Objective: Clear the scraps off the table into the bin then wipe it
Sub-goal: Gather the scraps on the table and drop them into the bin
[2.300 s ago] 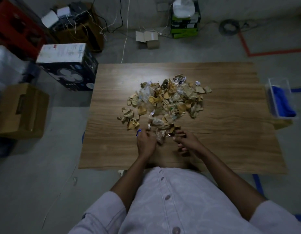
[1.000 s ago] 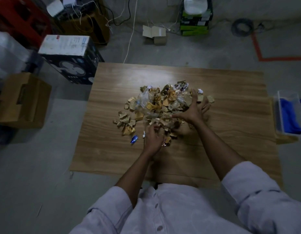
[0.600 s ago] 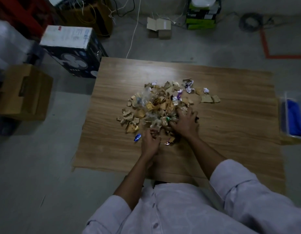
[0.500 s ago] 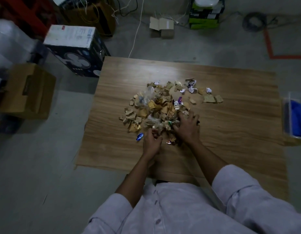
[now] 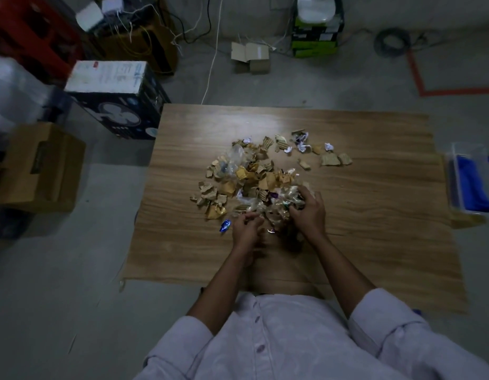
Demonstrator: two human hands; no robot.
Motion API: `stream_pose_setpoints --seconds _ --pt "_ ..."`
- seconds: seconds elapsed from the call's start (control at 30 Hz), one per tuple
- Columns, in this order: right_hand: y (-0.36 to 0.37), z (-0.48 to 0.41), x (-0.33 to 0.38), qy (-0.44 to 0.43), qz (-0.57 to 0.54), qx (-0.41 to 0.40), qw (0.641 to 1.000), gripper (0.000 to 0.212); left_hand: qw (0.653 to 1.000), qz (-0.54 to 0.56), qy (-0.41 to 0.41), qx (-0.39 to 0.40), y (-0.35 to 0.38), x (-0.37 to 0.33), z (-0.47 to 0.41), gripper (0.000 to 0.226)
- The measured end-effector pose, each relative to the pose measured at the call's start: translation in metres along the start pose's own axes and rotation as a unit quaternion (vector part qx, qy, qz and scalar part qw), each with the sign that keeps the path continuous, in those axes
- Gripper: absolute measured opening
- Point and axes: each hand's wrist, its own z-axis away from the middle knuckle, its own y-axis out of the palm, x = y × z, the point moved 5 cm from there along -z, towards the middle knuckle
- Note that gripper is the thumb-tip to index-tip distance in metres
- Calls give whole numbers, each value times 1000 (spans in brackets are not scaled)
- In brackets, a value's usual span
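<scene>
The scraps [image 5: 254, 176] lie in a loose pile at the middle of the table [image 5: 375, 204]: torn cardboard, crumpled paper and clear film. Several outlying pieces [image 5: 331, 159] lie apart from the pile at its far right. A blue wrapper [image 5: 225, 225] lies on the table just beside the left hand [image 5: 246, 229].

The right hand [image 5: 309, 212] rests on the near right edge of the pile. Its fingers are curled down and clamped on a handful of scraps, with the fingertips buried in the material.

The left hand sits at the near edge of the pile with its fingers bent inward and close together. In the dim, soft light it cannot be told whether they pinch anything.

The middle of the near table edge is hidden behind the shirt [image 5: 279, 338] and forearms.

A clear tub [image 5: 453, 171] holding a blue cloth [image 5: 473, 185] sits at the right table edge. It appears to rest on a separate support, but its base is hard to make out.
</scene>
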Motion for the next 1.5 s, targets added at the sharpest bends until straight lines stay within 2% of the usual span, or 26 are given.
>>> stream_pose_setpoints --seconds 0.13,0.2,0.27,0.33,0.47,0.53,0.63,0.67,0.77,0.8,0.87,0.93,1.0,1.07,1.13,1.2,1.27,1.33,1.4,1.5 --pt "-13 16 16 -53 -17 -21 998 60 989 105 -5 105 23 -22 17 47" --pt "-15 29 30 -107 -3 -8 994 63 979 145 11 140 35 -38 20 70" --pt "-13 42 46 -176 20 7 984 68 961 199 -13 189 49 -48 21 86" --pt "-13 49 60 -209 37 -6 977 66 942 242 -45 227 58 -58 29 79" --pt "-11 56 70 -187 37 10 982 76 924 266 -72 266 64 -65 48 33" --pt "-9 61 69 -180 10 33 983 78 922 262 -72 274 66 -67 55 28" --pt "-9 65 71 -183 -15 25 983 77 905 281 -73 311 73 -70 57 16" --pt "-9 66 71 -180 -19 24 983 74 903 280 -81 314 74 -71 57 17" --pt "-8 68 70 -157 -11 55 986 71 896 298 -119 306 81 -68 56 43" --pt "-10 68 70 -148 -15 68 986 71 900 294 -119 298 82 -70 59 43" --pt "-19 70 73 -102 -74 108 986 66 915 266 -119 279 81 -72 63 27" --pt "-28 79 81 -46 -236 154 958 64 939 243 -107 218 73 -72 54 27" --pt "-29 87 89 1 -414 176 893 71 959 221 -88 157 63 -72 45 36" --pt "-24 91 90 44 -536 157 828 67 959 243 -81 118 58 -74 44 32" --pt "-25 87 85 79 -599 115 788 54 958 262 -72 88 54 -78 45 36" --pt "-31 79 75 86 -602 74 790 47 956 280 -54 64 48 -80 38 58" --pt "-36 72 56 104 -587 46 801 29 954 291 -40 55 43 -80 35 73" --pt "-35 69 35 134 -534 40 834 17 956 288 -35 50 37 -80 34 68" --pt "-31 71 13 151 -425 74 889 12 960 271 -30 58 31 -81 39 63" --pt "-24 86 -18 149 -265 126 944 5 963 258 -13 72 21 -75 47 29"
